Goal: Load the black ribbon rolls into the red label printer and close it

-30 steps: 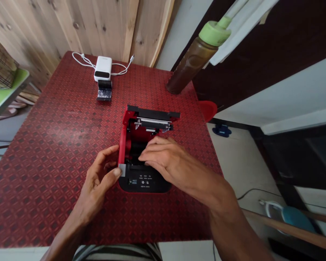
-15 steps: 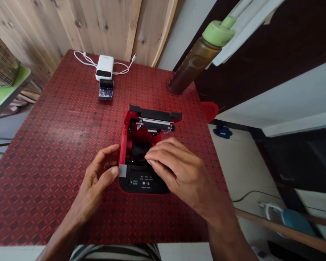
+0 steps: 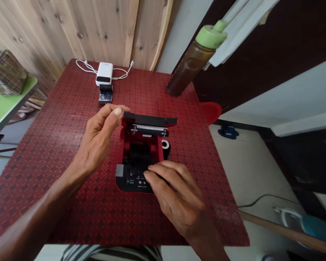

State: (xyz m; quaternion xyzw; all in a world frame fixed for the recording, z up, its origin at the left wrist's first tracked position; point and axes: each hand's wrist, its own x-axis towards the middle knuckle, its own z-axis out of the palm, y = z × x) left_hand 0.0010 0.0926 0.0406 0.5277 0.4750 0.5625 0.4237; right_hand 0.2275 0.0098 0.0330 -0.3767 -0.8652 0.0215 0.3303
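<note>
A red-and-black, box-shaped plastic printer [image 3: 130, 185], black roll [image 3: 139, 151] inside, sits on the red, diamond-patterned table [image 3: 43, 156] before a pale wooden plank wall [image 3: 92, 29]; the person's left hand [image 3: 99, 136] grasps its raised black-and-red lid [image 3: 152, 120], the right hand [image 3: 179, 195] pinches a thin black strip [image 3: 137, 169].

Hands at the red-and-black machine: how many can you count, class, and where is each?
2. The left hand is at the left corner of the raised lid; the right hand is over the front panel. No others show.
</note>
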